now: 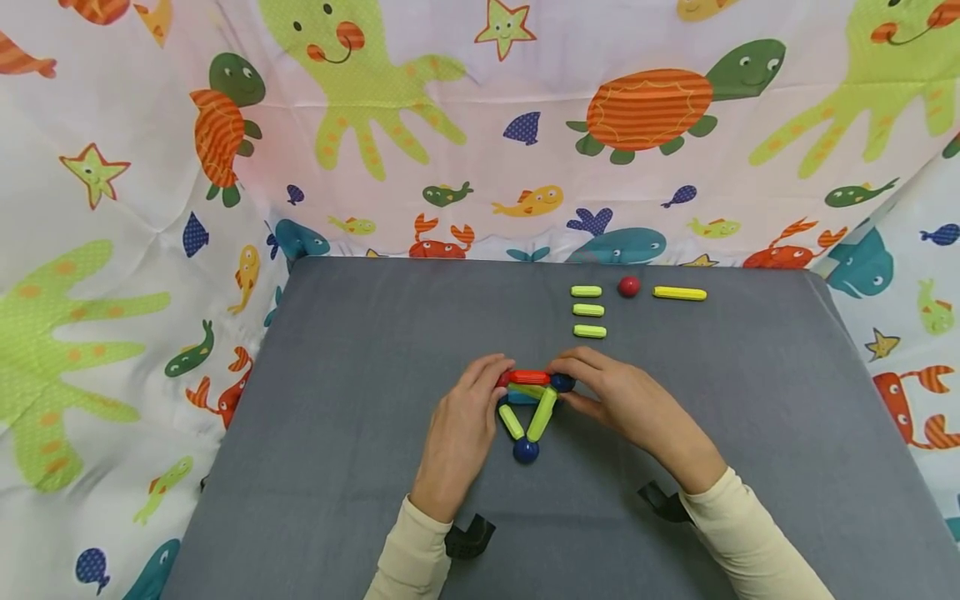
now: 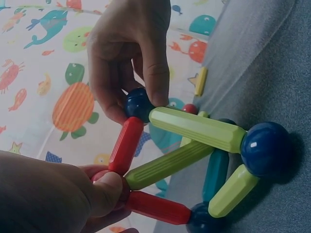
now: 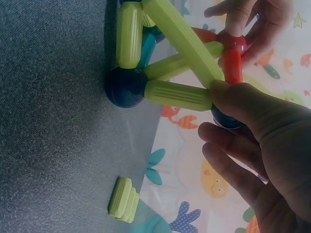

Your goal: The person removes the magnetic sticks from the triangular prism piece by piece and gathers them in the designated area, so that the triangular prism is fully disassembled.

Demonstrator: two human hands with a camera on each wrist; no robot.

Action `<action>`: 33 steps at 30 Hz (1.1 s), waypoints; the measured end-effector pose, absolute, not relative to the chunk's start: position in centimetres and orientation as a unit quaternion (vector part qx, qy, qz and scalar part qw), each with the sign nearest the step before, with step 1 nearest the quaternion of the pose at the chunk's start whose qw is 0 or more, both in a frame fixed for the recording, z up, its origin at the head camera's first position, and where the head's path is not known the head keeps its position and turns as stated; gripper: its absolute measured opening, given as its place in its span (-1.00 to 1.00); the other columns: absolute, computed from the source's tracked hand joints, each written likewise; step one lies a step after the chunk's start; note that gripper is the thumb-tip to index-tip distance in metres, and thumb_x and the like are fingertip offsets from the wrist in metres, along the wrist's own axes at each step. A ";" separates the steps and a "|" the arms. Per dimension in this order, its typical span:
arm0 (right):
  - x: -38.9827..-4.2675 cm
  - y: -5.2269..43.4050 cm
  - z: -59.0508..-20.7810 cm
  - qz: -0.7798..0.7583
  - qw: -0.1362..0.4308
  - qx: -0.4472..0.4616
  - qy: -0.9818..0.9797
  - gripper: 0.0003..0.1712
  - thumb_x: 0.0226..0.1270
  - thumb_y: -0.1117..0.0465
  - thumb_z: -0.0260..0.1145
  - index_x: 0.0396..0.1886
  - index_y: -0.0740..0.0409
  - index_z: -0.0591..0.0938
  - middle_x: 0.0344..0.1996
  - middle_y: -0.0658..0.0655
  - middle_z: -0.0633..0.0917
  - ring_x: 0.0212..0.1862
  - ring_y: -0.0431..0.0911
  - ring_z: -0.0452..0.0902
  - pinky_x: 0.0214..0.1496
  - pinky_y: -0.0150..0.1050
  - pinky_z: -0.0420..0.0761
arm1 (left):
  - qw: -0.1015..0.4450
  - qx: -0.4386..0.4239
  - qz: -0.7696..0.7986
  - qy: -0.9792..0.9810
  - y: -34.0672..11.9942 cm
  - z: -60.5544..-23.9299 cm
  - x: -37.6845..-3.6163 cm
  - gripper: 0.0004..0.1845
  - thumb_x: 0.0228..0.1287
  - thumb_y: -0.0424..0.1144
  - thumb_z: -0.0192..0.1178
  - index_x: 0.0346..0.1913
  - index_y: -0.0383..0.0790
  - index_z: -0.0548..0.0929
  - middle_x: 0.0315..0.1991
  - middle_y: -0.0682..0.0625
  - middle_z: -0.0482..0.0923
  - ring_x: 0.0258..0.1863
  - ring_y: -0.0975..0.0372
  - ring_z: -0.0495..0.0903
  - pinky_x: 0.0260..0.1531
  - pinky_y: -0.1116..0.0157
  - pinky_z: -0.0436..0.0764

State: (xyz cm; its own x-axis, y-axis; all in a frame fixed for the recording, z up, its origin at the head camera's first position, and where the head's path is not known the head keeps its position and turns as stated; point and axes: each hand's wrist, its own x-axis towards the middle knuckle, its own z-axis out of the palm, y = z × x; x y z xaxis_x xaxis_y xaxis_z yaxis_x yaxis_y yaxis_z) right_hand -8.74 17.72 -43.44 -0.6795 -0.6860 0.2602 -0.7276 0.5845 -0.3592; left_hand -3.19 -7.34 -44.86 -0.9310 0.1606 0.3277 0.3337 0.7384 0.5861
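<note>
Both hands hold the top of a standing frame of magnetic building rods and balls. My left hand [image 1: 459, 425] pinches a red ball [image 2: 100, 175] at one upper corner. With thumb and fingers, my right hand [image 1: 637, 408] grips a dark blue ball [image 2: 138, 103] at the other. A red rod [image 1: 529, 377] joins these two balls. Lime rods [image 1: 542, 414] slant down to dark blue balls below, one of them the near ball [image 1: 526, 451] on the table. Low in the frame lies a teal rod [image 2: 215, 172]. The fingers partly cover both held balls.
Behind the frame, toward the table's far edge, three short lime rods [image 1: 588, 310] lie in a column. Beside them are a loose red ball [image 1: 628, 287] and a longer yellow rod [image 1: 679, 293]. A printed sea-animal cloth [image 1: 480, 183] hangs around the grey table [image 1: 360, 350].
</note>
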 end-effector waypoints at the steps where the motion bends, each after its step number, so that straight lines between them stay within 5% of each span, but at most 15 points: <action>1: -8.8 17.7 -43.4 0.219 0.049 0.398 -0.889 -0.47 0.28 0.19 0.63 0.22 -0.08 0.68 0.10 -0.12 0.64 0.00 -0.25 0.67 0.06 -0.19 0.75 | 0.129 -0.134 -0.336 -0.923 -7.3 -44.8 -3.2 -0.60 0.49 -0.34 0.31 0.32 -0.05 0.67 0.33 0.04 0.58 0.00 0.12 0.77 -0.18 0.20 0.76; 33: -8.9 17.1 -44.1 0.232 0.065 0.407 -0.881 -0.46 0.22 0.26 0.66 0.17 0.00 0.67 0.07 -0.04 0.60 -0.14 -0.22 0.68 -0.08 -0.24 0.77 | 0.128 -0.135 -0.337 -0.923 -7.4 -44.9 -3.1 -0.59 0.48 -0.34 0.33 0.32 -0.05 0.67 0.32 0.04 0.59 -0.16 0.13 0.79 -0.27 0.20 0.76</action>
State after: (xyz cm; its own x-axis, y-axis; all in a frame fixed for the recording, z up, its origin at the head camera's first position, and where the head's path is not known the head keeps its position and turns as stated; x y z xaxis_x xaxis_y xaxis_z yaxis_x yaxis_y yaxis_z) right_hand -8.89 17.13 -44.11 -0.6604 -0.6869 0.3035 -0.7472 0.5612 -0.3559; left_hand -3.13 -7.45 -44.93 -0.9312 0.1625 0.3264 0.3345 0.7368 0.5875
